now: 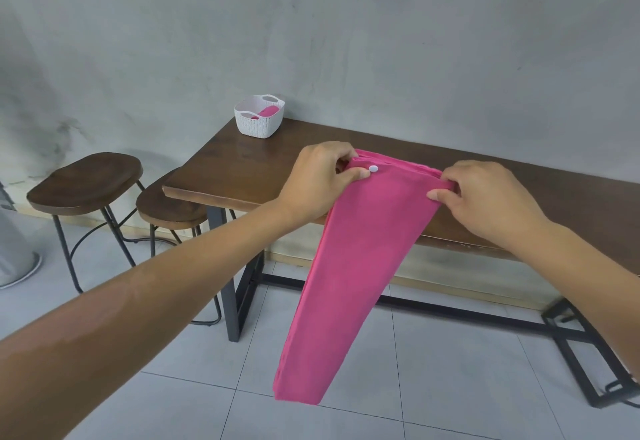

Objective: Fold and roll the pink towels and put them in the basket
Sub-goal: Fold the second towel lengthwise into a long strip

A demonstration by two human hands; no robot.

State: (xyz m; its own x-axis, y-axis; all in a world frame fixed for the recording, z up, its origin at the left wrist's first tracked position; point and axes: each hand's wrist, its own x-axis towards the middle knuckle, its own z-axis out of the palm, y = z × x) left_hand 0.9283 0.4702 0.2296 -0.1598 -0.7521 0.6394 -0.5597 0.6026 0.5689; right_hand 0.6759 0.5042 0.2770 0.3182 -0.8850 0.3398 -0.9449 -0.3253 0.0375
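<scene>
**Head view: folded towel held up by its top corners**

Head-camera frame shows the left hand (320, 176) and right hand (485, 197) each pinching a top corner of the pink towel (353, 273) — likely to let it hang straight before rolling. Below the grips it drapes as a long, smooth, tapering strip; a white button (373, 168) sits beside the left thumb. Beyond the grips, the basket (258, 124) already holds a pink roll.

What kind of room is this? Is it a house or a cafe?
Hard to say for sure, but it looks like a plain cafe or break room: a long wooden table against a bare grey wall, two wooden stools beside it, and a tiled floor.
</scene>
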